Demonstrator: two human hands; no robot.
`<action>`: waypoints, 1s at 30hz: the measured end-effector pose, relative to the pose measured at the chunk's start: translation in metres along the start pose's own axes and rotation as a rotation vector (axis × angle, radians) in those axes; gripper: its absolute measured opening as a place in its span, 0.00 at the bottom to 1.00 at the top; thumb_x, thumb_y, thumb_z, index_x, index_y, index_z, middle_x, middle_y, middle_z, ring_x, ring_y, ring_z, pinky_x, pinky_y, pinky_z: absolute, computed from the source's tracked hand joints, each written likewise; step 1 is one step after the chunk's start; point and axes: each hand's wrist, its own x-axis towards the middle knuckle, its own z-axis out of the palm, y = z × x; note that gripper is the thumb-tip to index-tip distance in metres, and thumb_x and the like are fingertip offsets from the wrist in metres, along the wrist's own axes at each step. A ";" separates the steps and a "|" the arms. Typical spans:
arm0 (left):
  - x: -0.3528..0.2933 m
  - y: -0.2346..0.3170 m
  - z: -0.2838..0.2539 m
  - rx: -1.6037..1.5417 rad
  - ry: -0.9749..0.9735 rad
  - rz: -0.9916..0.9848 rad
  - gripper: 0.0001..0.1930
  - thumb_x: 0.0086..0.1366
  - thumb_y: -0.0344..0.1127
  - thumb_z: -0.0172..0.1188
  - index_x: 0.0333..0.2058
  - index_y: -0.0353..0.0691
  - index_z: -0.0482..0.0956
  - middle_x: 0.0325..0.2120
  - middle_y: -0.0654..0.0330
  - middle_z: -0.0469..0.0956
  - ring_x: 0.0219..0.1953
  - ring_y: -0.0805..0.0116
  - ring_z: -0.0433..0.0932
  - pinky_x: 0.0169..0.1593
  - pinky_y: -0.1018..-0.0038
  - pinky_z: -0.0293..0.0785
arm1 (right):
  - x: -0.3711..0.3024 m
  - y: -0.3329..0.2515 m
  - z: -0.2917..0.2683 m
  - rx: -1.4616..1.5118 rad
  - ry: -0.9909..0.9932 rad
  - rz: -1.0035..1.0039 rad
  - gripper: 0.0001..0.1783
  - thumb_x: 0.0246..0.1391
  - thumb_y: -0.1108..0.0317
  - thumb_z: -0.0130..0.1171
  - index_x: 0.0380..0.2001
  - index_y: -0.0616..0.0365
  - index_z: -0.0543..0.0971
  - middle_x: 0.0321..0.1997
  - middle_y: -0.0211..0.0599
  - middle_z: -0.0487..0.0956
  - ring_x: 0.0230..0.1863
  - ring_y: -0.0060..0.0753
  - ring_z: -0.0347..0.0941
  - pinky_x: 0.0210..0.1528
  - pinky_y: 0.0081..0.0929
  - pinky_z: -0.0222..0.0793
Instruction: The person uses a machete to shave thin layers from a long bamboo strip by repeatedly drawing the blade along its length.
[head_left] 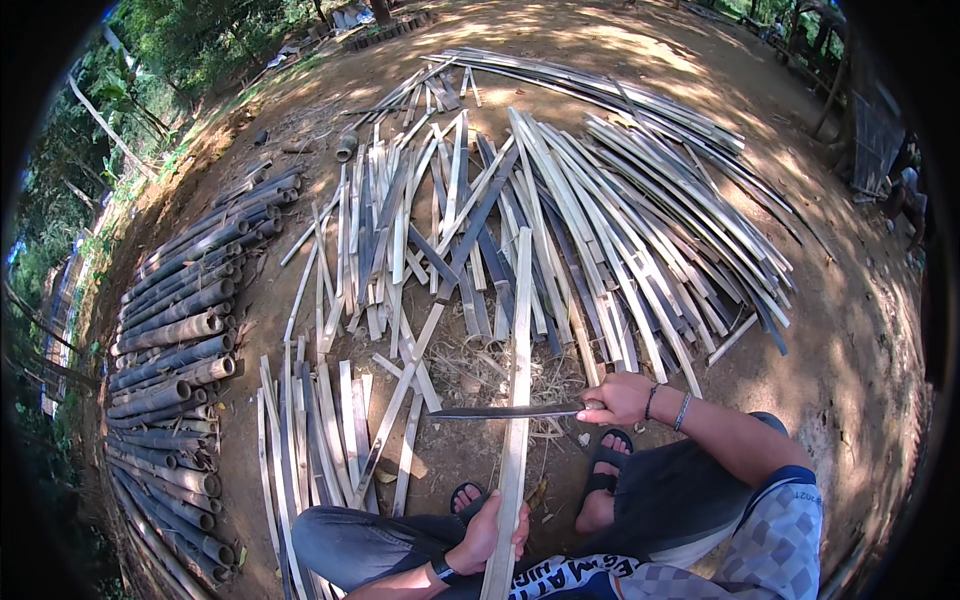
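My left hand [487, 537] is closed around the near end of a long split bamboo strip [516, 400], which points away from me with its far part over the pile. My right hand [618, 399] grips the handle of a long-bladed machete [505, 412]. The dark blade lies level across the strip, its tip pointing left. From this view I cannot tell how deep the edge sits on the strip. Thin shavings [490, 370] are scattered on the ground just beyond the blade.
Split bamboo strips [640, 230] fan out ahead, with another bundle [310, 430] at the near left. Uncut bamboo poles [190, 330] are stacked along the left. My sandalled feet [605, 470] rest on the bare dirt ground [840, 330]. Greenery [200, 50] borders the far left.
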 end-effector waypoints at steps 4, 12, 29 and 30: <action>0.000 0.007 -0.001 0.013 0.011 -0.032 0.30 0.69 0.61 0.23 0.33 0.42 0.65 0.15 0.63 0.64 0.15 0.69 0.69 0.20 0.75 0.71 | 0.010 0.017 0.004 0.026 0.092 0.205 0.32 0.59 0.38 0.42 0.28 0.58 0.77 0.19 0.51 0.76 0.27 0.57 0.75 0.34 0.47 0.70; -0.001 0.008 0.001 -0.011 -0.022 -0.010 0.28 0.70 0.59 0.22 0.34 0.42 0.65 0.15 0.63 0.64 0.16 0.69 0.69 0.21 0.76 0.71 | 0.007 0.019 0.011 0.035 0.090 0.142 0.33 0.58 0.36 0.42 0.30 0.59 0.76 0.20 0.52 0.76 0.28 0.57 0.75 0.35 0.48 0.70; -0.001 0.007 0.000 -0.014 -0.053 0.012 0.28 0.70 0.59 0.23 0.33 0.43 0.64 0.15 0.63 0.64 0.16 0.69 0.69 0.21 0.77 0.70 | 0.010 0.028 0.005 -0.003 0.050 0.137 0.36 0.59 0.35 0.39 0.33 0.61 0.76 0.22 0.52 0.77 0.31 0.57 0.75 0.38 0.50 0.69; -0.001 0.007 0.002 -0.014 -0.054 0.014 0.28 0.70 0.59 0.23 0.33 0.43 0.64 0.15 0.63 0.64 0.16 0.69 0.69 0.21 0.77 0.70 | 0.010 0.032 0.005 0.003 0.085 0.168 0.36 0.59 0.35 0.39 0.33 0.61 0.77 0.21 0.52 0.77 0.31 0.57 0.75 0.38 0.50 0.69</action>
